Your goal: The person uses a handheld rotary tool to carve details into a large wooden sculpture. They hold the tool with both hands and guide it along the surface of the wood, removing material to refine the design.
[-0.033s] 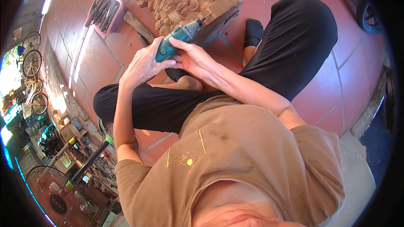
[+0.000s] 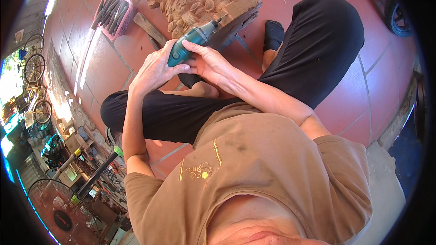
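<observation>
A green rotary tool with a dark nose is held between my two hands, its thin bit pointing up and to the right. My left hand is wrapped round the rear of its body, thumb crossing underneath. From the other side my right hand grips the body, thumb lying along the top; its other fingers are partly hidden. Just beyond the tool stands a carved block of brown wood with deep relief. The tool's nose overlaps the carving's near edge in view; I cannot tell whether the bit touches it.
Left of the carving, a pink basket holds several chisel-like tools, with a wooden mallet nearby. My crossed legs rest on red floor tiles. Far left are bicycles and a fan. A wheel stands far right.
</observation>
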Action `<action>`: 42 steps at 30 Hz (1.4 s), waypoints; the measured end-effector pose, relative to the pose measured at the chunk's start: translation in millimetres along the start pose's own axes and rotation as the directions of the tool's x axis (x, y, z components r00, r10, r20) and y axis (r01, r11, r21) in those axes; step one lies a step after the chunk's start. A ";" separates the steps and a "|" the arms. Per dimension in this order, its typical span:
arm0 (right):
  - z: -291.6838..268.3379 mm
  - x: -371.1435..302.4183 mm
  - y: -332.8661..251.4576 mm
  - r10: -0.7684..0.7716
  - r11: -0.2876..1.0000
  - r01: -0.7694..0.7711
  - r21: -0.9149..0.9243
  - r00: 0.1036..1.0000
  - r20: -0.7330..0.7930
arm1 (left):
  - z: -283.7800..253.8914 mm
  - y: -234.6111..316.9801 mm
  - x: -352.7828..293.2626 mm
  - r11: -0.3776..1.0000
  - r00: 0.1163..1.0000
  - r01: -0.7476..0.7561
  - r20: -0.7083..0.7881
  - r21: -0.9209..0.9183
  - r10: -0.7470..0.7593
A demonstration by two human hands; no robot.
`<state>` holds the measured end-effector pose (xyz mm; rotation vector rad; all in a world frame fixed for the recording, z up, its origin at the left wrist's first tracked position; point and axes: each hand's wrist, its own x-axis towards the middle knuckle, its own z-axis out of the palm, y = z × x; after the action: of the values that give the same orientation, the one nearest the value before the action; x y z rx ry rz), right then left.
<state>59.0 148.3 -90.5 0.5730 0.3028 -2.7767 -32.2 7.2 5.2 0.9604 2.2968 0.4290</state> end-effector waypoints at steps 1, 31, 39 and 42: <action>-0.4 1.3 0.3 -0.003 1.000 0.004 -0.011 1.000 0.001 | 0.4 0.0 -0.3 1.000 1.000 -0.002 -0.006 0.005 0.002; -2.2 4.3 -0.4 -0.033 0.999 0.033 -0.009 0.999 0.007 | -0.5 -3.8 3.6 1.000 1.000 -0.024 -0.005 0.003 0.024; 2.1 -2.8 -3.7 0.000 1.000 0.000 0.009 1.000 -0.015 | -0.5 -7.5 4.7 1.000 1.000 0.003 0.024 -0.008 -0.003; 2.7 -2.2 -3.8 -0.001 1.000 0.001 0.003 1.000 -0.028 | -2.6 -5.0 6.2 1.000 0.999 0.021 0.042 -0.003 -0.021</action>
<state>58.7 151.7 -86.6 0.6130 0.3043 -2.7723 -40.0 8.1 2.2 0.9348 2.2653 0.3998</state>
